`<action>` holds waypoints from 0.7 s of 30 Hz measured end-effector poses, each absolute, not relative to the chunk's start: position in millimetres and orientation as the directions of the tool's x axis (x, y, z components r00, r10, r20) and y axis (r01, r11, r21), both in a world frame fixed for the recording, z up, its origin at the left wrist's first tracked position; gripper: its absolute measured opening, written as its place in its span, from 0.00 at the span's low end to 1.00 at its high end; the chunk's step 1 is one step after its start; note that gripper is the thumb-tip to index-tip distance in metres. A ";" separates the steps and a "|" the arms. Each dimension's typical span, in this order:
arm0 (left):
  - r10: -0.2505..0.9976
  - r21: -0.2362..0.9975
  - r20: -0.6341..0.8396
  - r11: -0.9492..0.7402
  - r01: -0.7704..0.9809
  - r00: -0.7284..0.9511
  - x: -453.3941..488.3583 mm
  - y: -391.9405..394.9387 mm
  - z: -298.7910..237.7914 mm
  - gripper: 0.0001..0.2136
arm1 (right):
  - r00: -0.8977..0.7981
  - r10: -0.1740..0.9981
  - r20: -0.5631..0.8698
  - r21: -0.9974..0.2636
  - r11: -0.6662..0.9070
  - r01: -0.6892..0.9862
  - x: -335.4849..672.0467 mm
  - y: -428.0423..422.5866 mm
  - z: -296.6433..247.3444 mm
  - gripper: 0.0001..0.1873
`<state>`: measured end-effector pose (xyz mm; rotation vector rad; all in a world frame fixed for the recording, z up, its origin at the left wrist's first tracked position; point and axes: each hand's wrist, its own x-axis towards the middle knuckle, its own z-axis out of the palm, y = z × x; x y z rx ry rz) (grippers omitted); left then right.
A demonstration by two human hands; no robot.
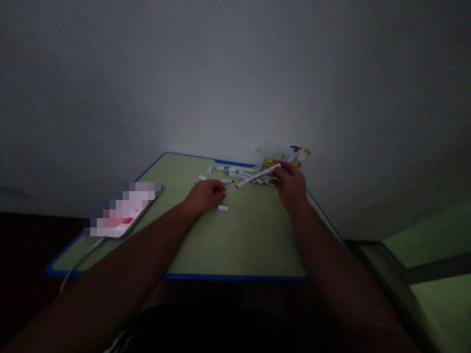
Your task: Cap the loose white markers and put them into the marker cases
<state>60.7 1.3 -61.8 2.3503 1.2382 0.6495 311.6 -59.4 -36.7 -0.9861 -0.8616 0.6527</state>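
My right hand (pixel 291 184) grips a white marker (pixel 257 176), which points left and down over the green table (pixel 243 235). My left hand (pixel 206 194) rests knuckles up on the table with its fingers curled; what they hold, if anything, is hidden. A white cap with a green end (pixel 222 208) lies just right of it. Several more white markers and loose caps (pixel 235 172) are scattered beyond both hands.
A clear marker case (pixel 290 156) with coloured marker ends stands at the table's far right corner by the wall. A phone (pixel 123 211) with a white cable (pixel 79 262) lies at the left edge. The table has a blue rim. Another green surface (pixel 434 274) is at the right.
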 end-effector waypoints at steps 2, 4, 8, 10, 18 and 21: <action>0.821 0.511 0.198 -0.553 0.658 0.536 59.9 3.3 -63.6 0.10 | 0.554 0.766 0.326 -0.895 0.439 -0.080 315.7 -60.1 -32.8 0.15; 0.814 0.485 0.206 -0.566 0.666 0.543 59.4 4.9 -65.0 0.09 | 0.592 0.733 0.335 -0.887 0.458 -0.065 320.2 -59.9 -29.1 0.15; 0.804 0.462 0.224 -0.585 0.667 0.550 58.9 6.8 -66.4 0.11 | 0.691 0.644 0.328 -0.874 0.485 -0.037 330.5 -56.4 -21.4 0.17; 0.800 0.448 0.228 -0.593 0.670 0.555 58.9 7.2 -66.7 0.13 | 0.743 0.595 0.307 -0.877 0.481 -0.023 336.1 -54.3 -16.3 0.17; 0.765 0.409 0.244 -0.638 0.652 0.596 58.9 9.5 -68.6 0.14 | 0.868 0.380 0.320 -0.891 0.432 0.140 372.7 -52.0 14.5 0.15; 0.758 0.404 0.258 -0.648 0.646 0.599 58.4 11.0 -70.3 0.14 | 0.878 0.301 0.371 -0.886 0.397 0.239 395.6 -51.2 30.7 0.15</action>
